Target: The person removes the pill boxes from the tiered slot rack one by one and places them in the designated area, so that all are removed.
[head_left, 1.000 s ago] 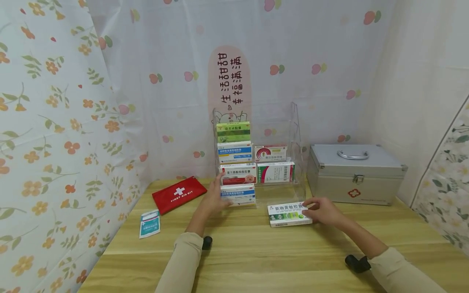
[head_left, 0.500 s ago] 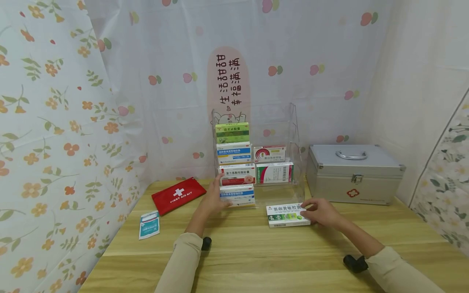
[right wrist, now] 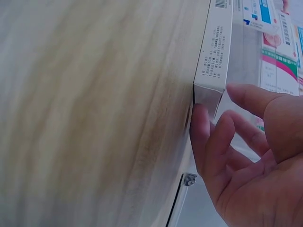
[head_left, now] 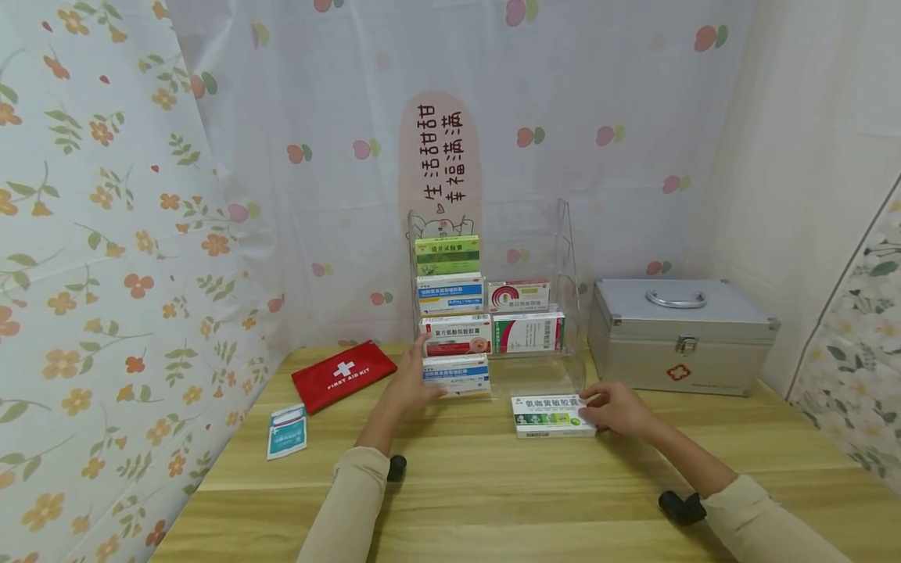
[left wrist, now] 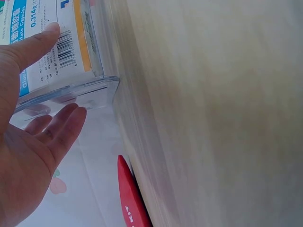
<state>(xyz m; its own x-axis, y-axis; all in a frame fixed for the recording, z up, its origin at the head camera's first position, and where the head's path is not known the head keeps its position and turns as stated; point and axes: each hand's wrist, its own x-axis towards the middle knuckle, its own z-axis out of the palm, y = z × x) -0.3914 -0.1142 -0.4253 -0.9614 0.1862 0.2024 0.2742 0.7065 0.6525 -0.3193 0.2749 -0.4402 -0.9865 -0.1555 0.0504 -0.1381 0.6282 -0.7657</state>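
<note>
The Ankahuangmin capsule box [head_left: 545, 415], white with a green band, lies on the desk [head_left: 493, 485] just before the right half of the clear display rack [head_left: 531, 374], with its printed face up. The right hand [head_left: 621, 411] has this box by its right end: the thumb is at the upper edge and the fingers are at the lower one, so they pinch the end between them. At the left side of the rack, the left hand [head_left: 411, 383] clasps the edge, with its thumb over the front of the blue-and-white glucosamine box [head_left: 456, 375] in the lowest tier and the other fingers outside the clear wall.

I would judge the capsule box to be light and rather stiff, being of thin card; whether it is full I cannot tell. Its smooth print may slip a little under dry fingers, and a strong squeeze on the wide face could dent it. The better hold is probably at the short ends or along the narrow edges, with a gentle pinch. The rack also looks light, and could slide on the desk if something pushes it.
</note>
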